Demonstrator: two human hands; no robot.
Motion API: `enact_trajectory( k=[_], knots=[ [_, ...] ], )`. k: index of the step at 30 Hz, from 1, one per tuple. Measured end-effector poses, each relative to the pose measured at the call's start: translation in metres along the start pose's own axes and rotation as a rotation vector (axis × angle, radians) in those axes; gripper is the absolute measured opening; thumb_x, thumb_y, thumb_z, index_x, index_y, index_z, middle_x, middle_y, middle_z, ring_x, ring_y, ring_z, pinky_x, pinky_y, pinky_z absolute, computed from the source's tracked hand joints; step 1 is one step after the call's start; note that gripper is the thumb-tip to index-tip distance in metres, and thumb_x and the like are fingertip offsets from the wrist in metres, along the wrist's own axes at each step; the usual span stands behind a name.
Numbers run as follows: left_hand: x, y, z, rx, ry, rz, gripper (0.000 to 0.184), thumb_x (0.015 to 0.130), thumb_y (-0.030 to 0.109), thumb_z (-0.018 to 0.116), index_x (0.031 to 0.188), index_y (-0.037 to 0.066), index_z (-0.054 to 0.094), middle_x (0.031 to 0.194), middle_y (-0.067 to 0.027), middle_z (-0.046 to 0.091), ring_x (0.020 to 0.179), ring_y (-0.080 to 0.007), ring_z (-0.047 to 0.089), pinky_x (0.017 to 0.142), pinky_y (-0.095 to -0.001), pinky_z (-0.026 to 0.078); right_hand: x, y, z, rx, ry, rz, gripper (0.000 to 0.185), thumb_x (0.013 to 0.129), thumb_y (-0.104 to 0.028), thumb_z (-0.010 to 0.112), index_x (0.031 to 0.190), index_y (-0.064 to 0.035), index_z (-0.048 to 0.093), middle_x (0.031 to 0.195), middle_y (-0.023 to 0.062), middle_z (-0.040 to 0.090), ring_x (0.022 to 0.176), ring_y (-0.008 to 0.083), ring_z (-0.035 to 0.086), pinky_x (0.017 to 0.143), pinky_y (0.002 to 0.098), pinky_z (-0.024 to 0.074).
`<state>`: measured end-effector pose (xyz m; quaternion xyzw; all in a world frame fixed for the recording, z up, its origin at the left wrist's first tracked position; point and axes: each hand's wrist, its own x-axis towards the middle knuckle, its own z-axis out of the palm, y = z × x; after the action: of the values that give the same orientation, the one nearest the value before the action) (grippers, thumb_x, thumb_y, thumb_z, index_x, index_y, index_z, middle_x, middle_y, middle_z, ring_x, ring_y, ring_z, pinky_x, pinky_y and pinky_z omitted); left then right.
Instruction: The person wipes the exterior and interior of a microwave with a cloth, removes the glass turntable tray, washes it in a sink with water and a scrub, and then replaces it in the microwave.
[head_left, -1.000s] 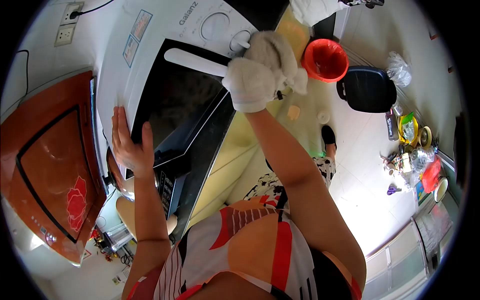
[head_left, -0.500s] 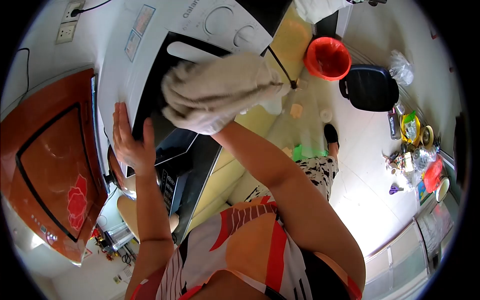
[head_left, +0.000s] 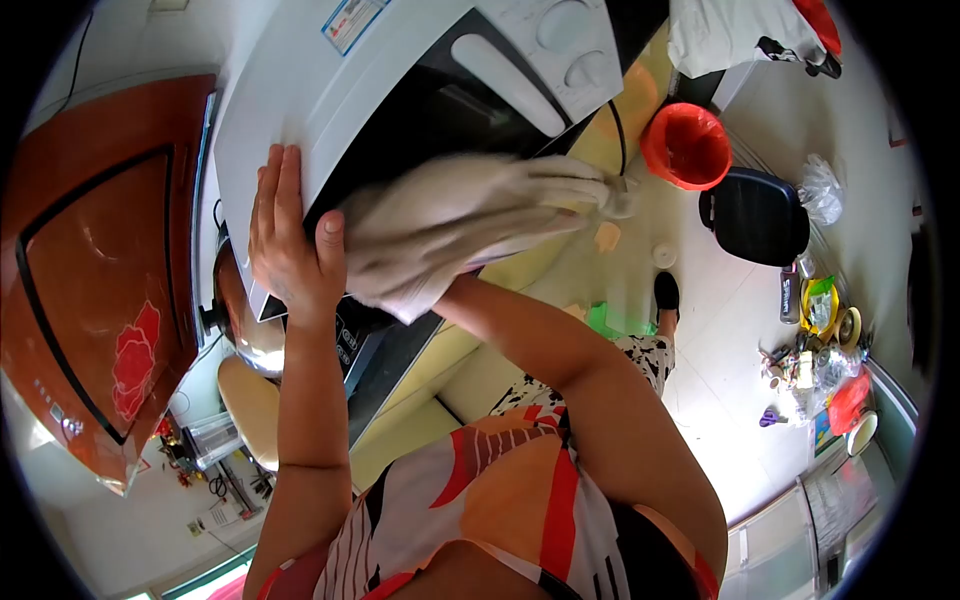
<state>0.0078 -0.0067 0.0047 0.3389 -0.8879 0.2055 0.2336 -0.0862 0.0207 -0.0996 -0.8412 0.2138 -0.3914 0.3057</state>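
Note:
A beige cloth (head_left: 470, 220), bunched and smeared by motion, lies over the lower part of the black door (head_left: 400, 130) of a white microwave oven. My right hand (head_left: 448, 298) is under the cloth and holds it against the door. Its fingers are hidden by the folds. My left hand (head_left: 295, 235) rests on the microwave's white casing (head_left: 320, 110), near the edge of the door, with the fingers stretched flat and the thumb apart. Above the cloth, the white door handle (head_left: 508, 85) and the pale round knobs (head_left: 565, 27) show uncovered.
An orange-brown range hood (head_left: 110, 270) hangs at the left, above a shiny lidded pan (head_left: 245, 310). Down on the floor to the right are a red-lined bin (head_left: 688, 147), a black stool (head_left: 755, 217) and several loose items. A dark counter edge (head_left: 395, 355) runs below the microwave.
The cloth has slid down the door, away from the handle and knobs, and closer to my left hand. The left hand stays flat on the casing. My view has shifted a little.

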Motion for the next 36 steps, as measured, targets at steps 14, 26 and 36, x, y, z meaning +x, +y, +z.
enact_trajectory(
  k=[14, 26, 36],
  knots=[
    [-0.005, -0.009, -0.013, -0.240, -0.063, -0.045, 0.065, 0.089, 0.055, 0.037, 0.128, 0.004, 0.047, 0.128, -0.0190, 0.049, 0.122, -0.0369, 0.043, 0.100, -0.0405, 0.034, 0.050, -0.018, 0.064, -0.710, 0.234, 0.324, 0.016, 0.081, -0.024, 0.055, 0.093, -0.0145, 0.053, 0.094, 0.0059, 0.053, 0.087, 0.0185, 0.050, 0.072, 0.0323, 0.0419],
    [-0.097, -0.085, -0.046, -0.568, 0.048, -0.601, 0.047, 0.096, 0.039, 0.036, 0.127, 0.007, 0.050, 0.141, -0.0166, 0.033, 0.132, -0.0261, 0.029, 0.105, -0.0359, 0.025, 0.057, -0.041, -0.059, -1.081, 0.078, -0.926, 0.011, 0.080, -0.024, 0.057, 0.077, -0.0135, 0.058, 0.061, 0.0037, 0.051, 0.055, 0.0206, 0.051, 0.050, 0.0342, 0.0441],
    [-0.103, -0.099, -0.036, -0.623, 0.079, -0.545, 0.034, 0.096, 0.028, 0.043, 0.122, 0.011, 0.057, 0.138, -0.0170, 0.037, 0.127, -0.0236, 0.038, 0.099, -0.0317, 0.032, 0.021, 0.003, 0.068, -1.292, -0.266, 0.123, 0.034, 0.089, -0.031, 0.043, 0.106, -0.0026, 0.052, 0.103, 0.0101, 0.057, 0.105, 0.0166, 0.053, 0.090, 0.0318, 0.0443]
  ],
)
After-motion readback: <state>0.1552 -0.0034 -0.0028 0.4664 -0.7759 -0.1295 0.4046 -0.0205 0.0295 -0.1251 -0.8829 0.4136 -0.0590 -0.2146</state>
